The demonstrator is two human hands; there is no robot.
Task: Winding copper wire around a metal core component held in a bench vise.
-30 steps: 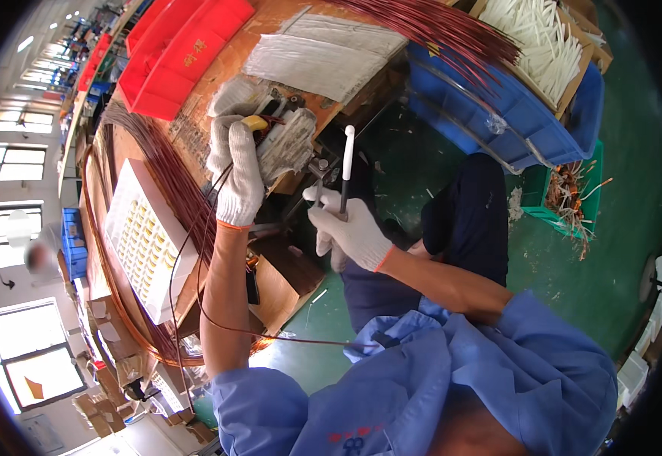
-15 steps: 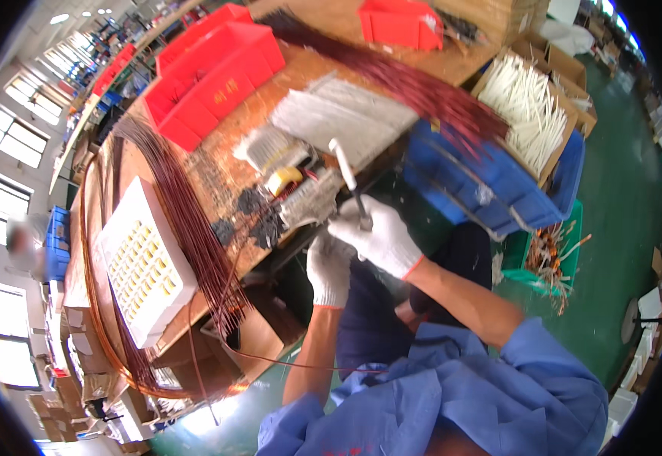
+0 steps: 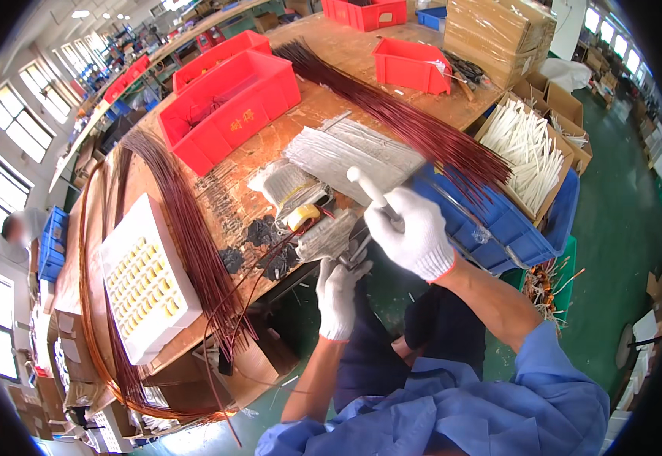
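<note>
Raised in front of me, my right hand [image 3: 411, 234], in a white knit glove, is closed around a white rod [image 3: 369, 186] with a dark grey section near the fingers. My left hand [image 3: 337, 298], also gloved, is at the table's front edge. Its fingers are bent around a greyish, metal-looking piece [image 3: 352, 254], whose kind I cannot make out. Just beyond lies a grey cloth-like wrapped block [image 3: 329, 237]. A yellow-wrapped coil [image 3: 303, 217] with dark red leads rests beside that block, near a pale padded bundle [image 3: 289, 186].
Red bins [image 3: 232, 106] stand on the wooden table [image 3: 331, 95]. Dark red wire bundles [image 3: 186, 251] flank the work spot. A white foam tray [image 3: 148, 277] holds yellow coils. At right, a blue crate [image 3: 460, 216] bears a carton of white tubes [image 3: 525, 144]. Wires hang over the table edge.
My right hand has moved up and right, away from my left hand, with the white rod still in it. My left hand has shifted slightly; the view has tilted too.
</note>
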